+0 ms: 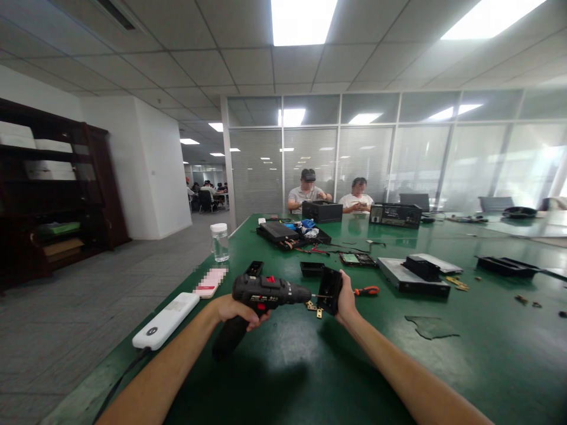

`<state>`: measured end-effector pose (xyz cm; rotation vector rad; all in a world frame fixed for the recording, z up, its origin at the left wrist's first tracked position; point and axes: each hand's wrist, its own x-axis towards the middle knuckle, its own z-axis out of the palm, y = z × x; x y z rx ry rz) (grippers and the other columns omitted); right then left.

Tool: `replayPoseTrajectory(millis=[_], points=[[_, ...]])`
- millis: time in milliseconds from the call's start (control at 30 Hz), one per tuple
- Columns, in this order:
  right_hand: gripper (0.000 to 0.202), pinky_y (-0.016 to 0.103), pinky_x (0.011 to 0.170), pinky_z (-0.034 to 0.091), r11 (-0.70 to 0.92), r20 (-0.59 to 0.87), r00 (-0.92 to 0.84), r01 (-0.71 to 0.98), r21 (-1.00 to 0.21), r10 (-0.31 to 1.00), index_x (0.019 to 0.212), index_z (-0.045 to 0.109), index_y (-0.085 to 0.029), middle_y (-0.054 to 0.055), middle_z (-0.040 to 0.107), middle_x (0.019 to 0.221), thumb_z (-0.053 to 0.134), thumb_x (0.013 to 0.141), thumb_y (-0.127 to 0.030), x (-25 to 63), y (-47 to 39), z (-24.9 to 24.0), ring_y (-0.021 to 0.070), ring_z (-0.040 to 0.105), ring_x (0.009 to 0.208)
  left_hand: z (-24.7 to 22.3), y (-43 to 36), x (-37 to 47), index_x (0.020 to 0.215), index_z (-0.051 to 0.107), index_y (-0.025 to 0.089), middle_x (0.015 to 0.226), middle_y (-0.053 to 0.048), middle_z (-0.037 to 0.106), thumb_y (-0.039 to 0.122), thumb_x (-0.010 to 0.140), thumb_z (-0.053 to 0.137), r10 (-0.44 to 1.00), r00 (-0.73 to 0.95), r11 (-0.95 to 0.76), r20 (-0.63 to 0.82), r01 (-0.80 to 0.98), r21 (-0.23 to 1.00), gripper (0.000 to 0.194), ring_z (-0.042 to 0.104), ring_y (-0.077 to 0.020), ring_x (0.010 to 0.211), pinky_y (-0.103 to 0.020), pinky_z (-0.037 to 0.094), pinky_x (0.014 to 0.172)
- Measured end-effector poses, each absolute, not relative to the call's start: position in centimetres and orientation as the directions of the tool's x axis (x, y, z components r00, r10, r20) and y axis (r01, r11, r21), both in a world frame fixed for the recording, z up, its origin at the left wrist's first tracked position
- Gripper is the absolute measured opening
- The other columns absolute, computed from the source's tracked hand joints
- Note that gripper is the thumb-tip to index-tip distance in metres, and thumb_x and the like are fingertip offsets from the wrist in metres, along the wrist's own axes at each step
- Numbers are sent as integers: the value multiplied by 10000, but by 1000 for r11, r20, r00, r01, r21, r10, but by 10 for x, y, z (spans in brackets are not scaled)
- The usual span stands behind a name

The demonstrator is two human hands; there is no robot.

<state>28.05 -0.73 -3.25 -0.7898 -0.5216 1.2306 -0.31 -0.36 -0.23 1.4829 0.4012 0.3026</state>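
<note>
My left hand (242, 311) is wrapped round the grip of a black cordless drill (266, 292) with red switches. Its chuck and thin bit point right. The bit's tip reaches a small black plastic box (329, 290), which my right hand (346, 298) holds upright on its edge above the table. Whether the bit touches a screw in it I cannot tell. Below the box lie small brass-coloured pieces (319, 313). An orange-and-black screwdriver (367, 291) rests just beyond my right hand. Another small black box (312, 269) stands behind the drill's chuck.
A white power strip (167, 321), a phone (211, 282) and a clear bottle (220, 242) line the left edge. At right lie a silver drive (411, 278), a glass-like shard (432, 327) and black trays (505, 267). Cables and parts (292, 230) lie further back. Two people sit opposite.
</note>
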Motion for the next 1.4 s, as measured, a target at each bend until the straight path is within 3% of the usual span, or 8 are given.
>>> replayPoseTrajectory(millis=[1400], points=[[359,263,369,378,126,-63,287,-597,-792,956,655,520,-199,-24,511,460,485,674,-556,279,-10,-30,145,480,394,-5,0,-4,920,576,94,797,-43,538,179,569,660,437,896,89,-83,48,995,370,474,-93,558,-213,384,486]])
